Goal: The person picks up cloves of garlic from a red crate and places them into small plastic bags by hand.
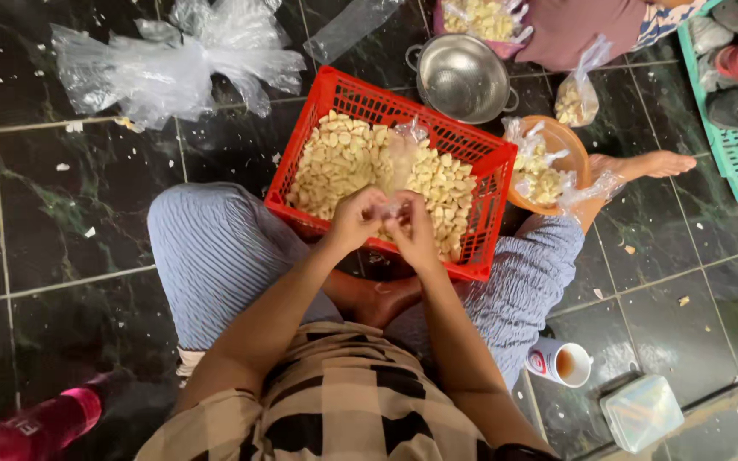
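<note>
Both hands, left hand point(357, 218) and right hand point(414, 229), pinched a small clear bag point(399, 166) over the near edge of the red basket point(484, 183) of garlic cloves point(343, 158); the bagging step looked underway

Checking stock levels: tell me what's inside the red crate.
The red crate holds a heap of pale peeled garlic cloves, with a clear plastic bag lying on top. The left hand and right hand cover the near part; the crate's bottom is hidden.

Red plastic basket point(472, 182), shiny metal pot point(461, 78), glossy dark floor tiles point(61, 213)
</note>
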